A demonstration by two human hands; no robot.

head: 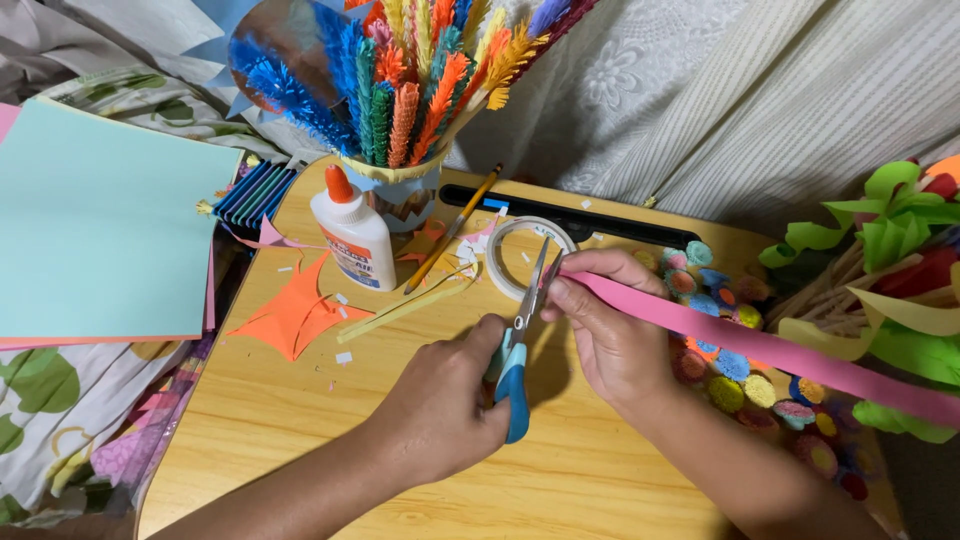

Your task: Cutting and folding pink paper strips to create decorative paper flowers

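Note:
My left hand [440, 400] grips a pair of scissors [520, 340] with blue handles, blades pointing away from me and slightly apart. My right hand [610, 330] pinches the end of a long pink paper strip [760, 345] that runs off to the right. The scissor blades meet the strip's end right at my right fingertips. Both hands hover over a light wooden table [300, 440].
A white glue bottle with an orange cap [352, 235], a roll of tape [525, 255], a pencil [455, 228], an orange paper cut-out [300, 312], a cup of colourful fringed paper stems [410, 90], small paper pompoms [735, 350], green paper leaves [890, 250], and stacked paper sheets [100, 220].

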